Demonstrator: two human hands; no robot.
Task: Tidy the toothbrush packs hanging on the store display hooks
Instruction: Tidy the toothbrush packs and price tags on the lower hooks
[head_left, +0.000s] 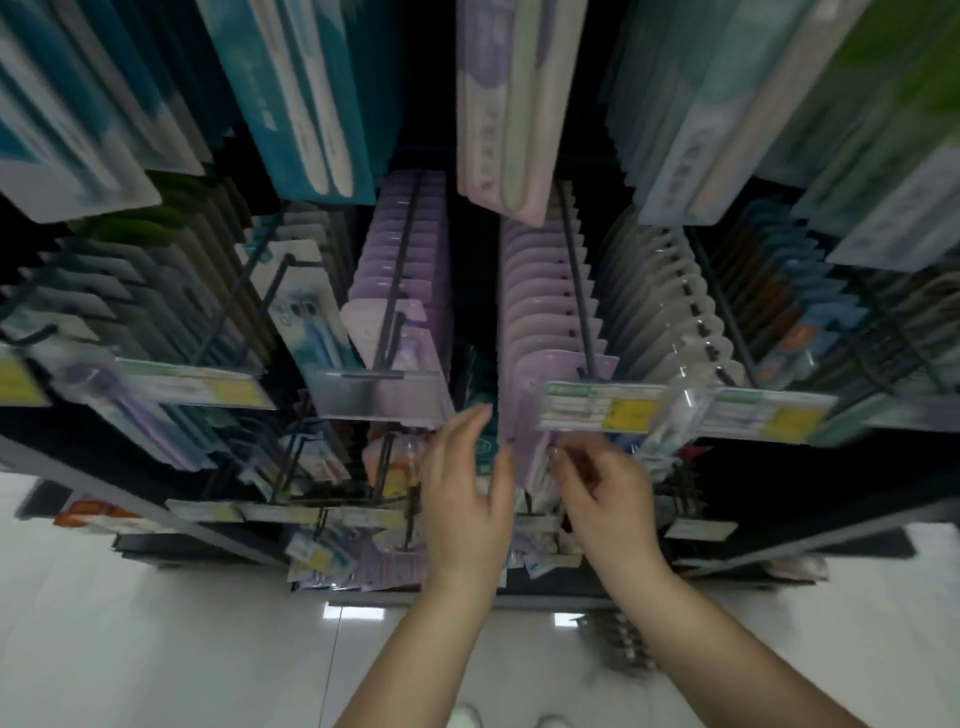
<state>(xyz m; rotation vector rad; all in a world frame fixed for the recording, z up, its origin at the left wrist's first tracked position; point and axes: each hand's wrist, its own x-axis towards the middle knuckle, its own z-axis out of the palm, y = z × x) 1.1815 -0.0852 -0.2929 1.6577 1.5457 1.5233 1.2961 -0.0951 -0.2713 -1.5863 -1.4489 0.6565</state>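
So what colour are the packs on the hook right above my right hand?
Pale lilac packs, seen in the head view, the only one.

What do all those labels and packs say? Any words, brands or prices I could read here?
None can be read.
Price tags, white with yellow patches: print blurred.
Lilac packs: no legible text.
Teal pack: lettering blurred.
Pale pack up top: characters smeared, unreadable.
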